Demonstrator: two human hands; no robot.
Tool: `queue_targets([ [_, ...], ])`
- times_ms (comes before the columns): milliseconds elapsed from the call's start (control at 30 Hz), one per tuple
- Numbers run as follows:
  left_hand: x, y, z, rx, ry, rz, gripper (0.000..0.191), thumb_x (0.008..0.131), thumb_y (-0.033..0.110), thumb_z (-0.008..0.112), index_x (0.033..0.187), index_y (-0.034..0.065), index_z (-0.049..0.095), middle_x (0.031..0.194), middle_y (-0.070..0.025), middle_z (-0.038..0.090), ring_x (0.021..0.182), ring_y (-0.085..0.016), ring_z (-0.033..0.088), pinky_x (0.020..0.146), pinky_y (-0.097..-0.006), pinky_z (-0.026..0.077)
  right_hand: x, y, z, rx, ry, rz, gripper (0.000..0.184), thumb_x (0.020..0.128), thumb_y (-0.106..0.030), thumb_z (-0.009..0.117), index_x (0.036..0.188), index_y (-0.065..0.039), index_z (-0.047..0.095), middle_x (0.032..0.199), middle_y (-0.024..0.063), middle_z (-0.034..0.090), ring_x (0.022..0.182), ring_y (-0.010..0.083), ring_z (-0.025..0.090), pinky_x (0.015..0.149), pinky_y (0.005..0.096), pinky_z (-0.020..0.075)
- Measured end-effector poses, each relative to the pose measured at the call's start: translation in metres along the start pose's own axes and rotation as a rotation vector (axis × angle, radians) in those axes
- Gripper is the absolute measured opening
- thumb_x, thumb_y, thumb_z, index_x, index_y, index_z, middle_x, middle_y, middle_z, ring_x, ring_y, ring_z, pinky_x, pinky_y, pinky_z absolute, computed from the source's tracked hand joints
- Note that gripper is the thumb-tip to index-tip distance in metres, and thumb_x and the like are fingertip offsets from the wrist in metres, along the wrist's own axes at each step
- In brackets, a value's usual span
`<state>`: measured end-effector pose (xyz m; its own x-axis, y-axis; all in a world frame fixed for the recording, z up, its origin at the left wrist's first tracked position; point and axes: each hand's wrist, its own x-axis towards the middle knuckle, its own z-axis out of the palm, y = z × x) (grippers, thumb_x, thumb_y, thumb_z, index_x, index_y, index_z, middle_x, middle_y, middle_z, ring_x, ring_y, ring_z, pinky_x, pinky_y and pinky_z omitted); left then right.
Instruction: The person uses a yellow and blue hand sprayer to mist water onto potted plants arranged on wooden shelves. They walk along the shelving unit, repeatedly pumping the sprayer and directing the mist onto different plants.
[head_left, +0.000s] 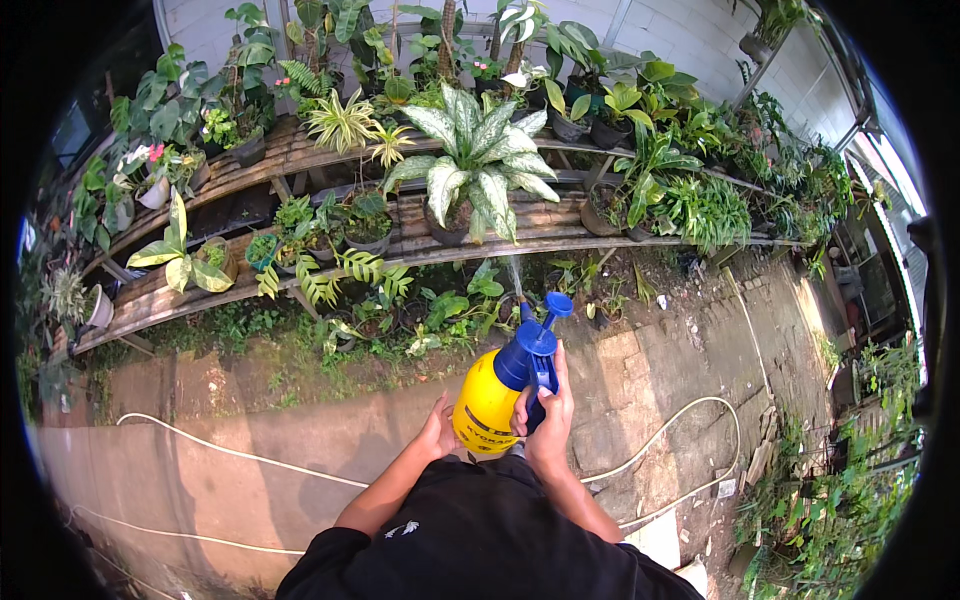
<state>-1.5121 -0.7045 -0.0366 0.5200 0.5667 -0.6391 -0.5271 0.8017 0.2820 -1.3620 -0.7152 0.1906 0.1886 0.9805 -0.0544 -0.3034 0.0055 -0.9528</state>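
Observation:
A yellow pump sprayer (480, 394) with a blue top is held in front of my body, tilted forward. My right hand (551, 424) wraps around its blue handle. Against the bottle's left side rests my left hand (442, 427), supporting it from the side and below. From the nozzle (524, 304) a fine mist rises toward the lower bench edge. Just beyond stands a potted dieffenbachia (472, 165) with white-speckled leaves. The blue pump knob (559, 304) sticks up at the sprayer's top.
Two tiers of wooden bench (540, 246) carry many potted plants. More pots and weeds (446, 306) sit beneath. A pale garden hose (240, 456) loops across the concrete floor (300, 439) on both sides of me. Dense greenery (817, 510) stands at the right.

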Motion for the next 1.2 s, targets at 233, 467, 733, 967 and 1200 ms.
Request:
queue_targets([
  [233, 0.014, -0.009, 0.001, 0.142, 0.136, 0.067, 0.059, 0.087, 0.051, 0.046, 0.121, 0.0035, 0.041, 0.12, -0.0184, 0.048, 0.111, -0.033, 0.05, 0.089, -0.0526, 0.045, 0.026, -0.008, -0.037, 0.147, 0.039, 0.041, 0.063, 0.087, -0.01, 0.031, 0.147, -0.014, 0.013, 0.057, 0.0033, 0.043, 0.042, 0.0099, 0.038, 0.04, 0.0227, 0.0368],
  [467, 0.018, -0.051, 0.014, 0.31, 0.144, 0.005, 0.042, 0.088, 0.04, 0.05, 0.114, 0.0072, 0.048, 0.114, -0.0127, 0.055, 0.104, -0.028, 0.056, 0.084, -0.0433, 0.047, 0.034, 0.021, -0.103, -0.176, -0.086, 0.38, 0.066, 0.086, -0.009, 0.035, 0.148, -0.019, 0.014, 0.056, 0.002, 0.042, 0.043, 0.0103, 0.039, 0.04, 0.024, 0.0356],
  [733, 0.027, -0.074, 0.042, 0.413, 0.201, 0.05, 0.035, 0.089, 0.036, 0.05, 0.111, 0.0089, 0.051, 0.105, -0.008, 0.059, 0.092, -0.022, 0.06, 0.08, -0.0362, 0.047, 0.008, 0.047, -0.179, -0.243, -0.027, 0.608, 0.064, 0.087, -0.013, 0.035, 0.147, -0.02, 0.015, 0.057, 0.003, 0.043, 0.043, 0.0118, 0.04, 0.041, 0.0264, 0.0371],
  [967, 0.046, -0.086, 0.083, 0.424, 0.196, 0.109, 0.029, 0.09, 0.032, 0.05, 0.109, 0.009, 0.052, 0.104, -0.0081, 0.059, 0.092, -0.022, 0.059, 0.079, -0.0356, 0.047, -0.009, 0.066, -0.211, -0.165, 0.051, 0.587, 0.064, 0.088, -0.011, 0.035, 0.147, -0.021, 0.015, 0.056, 0.0027, 0.044, 0.041, 0.0112, 0.04, 0.039, 0.0256, 0.036],
  [1200, 0.049, -0.104, 0.124, 0.404, 0.225, 0.25, 0.023, 0.093, 0.026, 0.048, 0.107, 0.0089, 0.053, 0.099, -0.0066, 0.06, 0.085, -0.019, 0.062, 0.077, -0.0328, 0.048, -0.007, 0.083, -0.231, -0.163, 0.146, 0.589, 0.062, 0.09, -0.015, 0.033, 0.148, -0.019, 0.01, 0.057, 0.0041, 0.044, 0.042, 0.0131, 0.042, 0.041, 0.0264, 0.0383],
])
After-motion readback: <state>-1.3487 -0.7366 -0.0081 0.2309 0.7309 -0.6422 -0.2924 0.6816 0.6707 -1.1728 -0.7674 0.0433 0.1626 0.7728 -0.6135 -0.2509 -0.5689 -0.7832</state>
